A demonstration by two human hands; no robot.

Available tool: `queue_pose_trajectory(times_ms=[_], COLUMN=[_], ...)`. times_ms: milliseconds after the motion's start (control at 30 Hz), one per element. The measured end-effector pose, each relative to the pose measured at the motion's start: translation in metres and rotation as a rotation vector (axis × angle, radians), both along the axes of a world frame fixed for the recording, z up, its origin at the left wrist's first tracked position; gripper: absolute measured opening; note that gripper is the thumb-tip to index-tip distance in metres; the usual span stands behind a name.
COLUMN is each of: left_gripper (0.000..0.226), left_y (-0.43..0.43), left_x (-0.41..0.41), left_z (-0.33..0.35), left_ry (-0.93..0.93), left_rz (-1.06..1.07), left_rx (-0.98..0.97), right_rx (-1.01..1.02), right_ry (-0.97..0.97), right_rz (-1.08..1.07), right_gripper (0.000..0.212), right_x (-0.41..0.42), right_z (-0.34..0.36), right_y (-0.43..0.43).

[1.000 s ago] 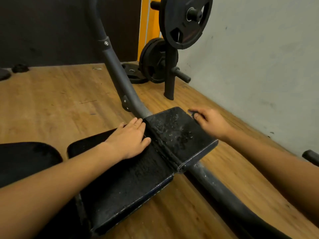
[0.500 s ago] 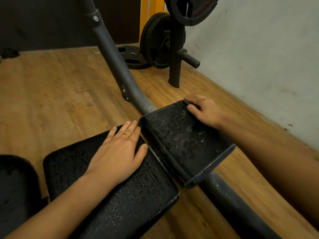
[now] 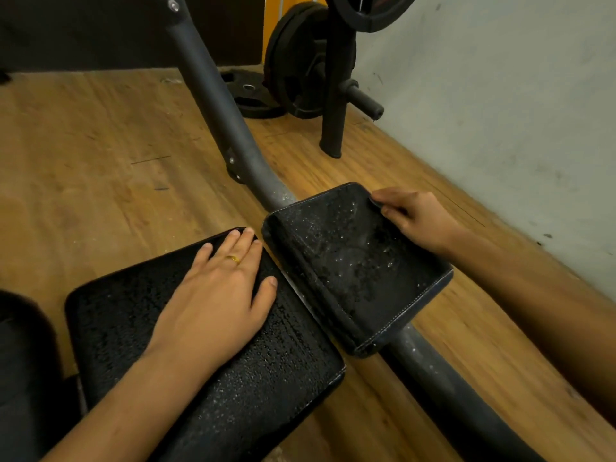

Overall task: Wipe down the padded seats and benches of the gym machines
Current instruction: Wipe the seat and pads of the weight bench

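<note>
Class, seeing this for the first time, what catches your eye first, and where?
Two bare hands on black, droplet-speckled gym pads fill the foreground: the left hand lies flat on the larger pad, while the right hand grips the far corner of the smaller pad, tilted beside it. Behind, black weight plates stand on a rack by the grey wall.

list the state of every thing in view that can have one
small seat pad, tilted, beaded with droplets
large bench pad, covered in fine droplets
left hand, flat on large bench pad, fingers straight
right hand, fingers curled on small seat pad's far corner
loose weight plate, flat on floor
racked weight plates, upright on rack
</note>
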State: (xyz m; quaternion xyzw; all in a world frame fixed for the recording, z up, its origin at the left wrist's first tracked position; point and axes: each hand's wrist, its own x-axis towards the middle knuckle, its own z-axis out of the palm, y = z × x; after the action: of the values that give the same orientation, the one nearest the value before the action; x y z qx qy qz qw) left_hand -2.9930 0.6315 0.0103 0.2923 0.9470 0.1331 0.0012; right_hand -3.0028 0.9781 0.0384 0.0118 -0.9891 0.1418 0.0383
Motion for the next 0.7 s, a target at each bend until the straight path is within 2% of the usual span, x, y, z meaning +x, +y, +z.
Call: queue_pose_trajectory(times_ms=[333, 600, 700], left_gripper=[0.075, 0.075, 0.074], left_y=[0.001, 0.001, 0.001], left_x=[-0.003, -0.006, -0.006], left_z=[-0.003, -0.002, -0.002], left_ry=[-0.013, -0.036, -0.035], left_rz=[-0.004, -0.008, -0.006], left_rx=[0.020, 0.044, 0.049], right_rx=[-0.050, 0.060, 0.092], right_ry=[0.002, -0.050, -0.068], right_rz=[-0.073, -0.016, -0.025], right_gripper=[0.036, 0.036, 0.036], right_x=[-0.055, 0.036, 0.043], right_z=[-0.002, -0.001, 0.000], right_y=[-0.024, 0.002, 0.004])
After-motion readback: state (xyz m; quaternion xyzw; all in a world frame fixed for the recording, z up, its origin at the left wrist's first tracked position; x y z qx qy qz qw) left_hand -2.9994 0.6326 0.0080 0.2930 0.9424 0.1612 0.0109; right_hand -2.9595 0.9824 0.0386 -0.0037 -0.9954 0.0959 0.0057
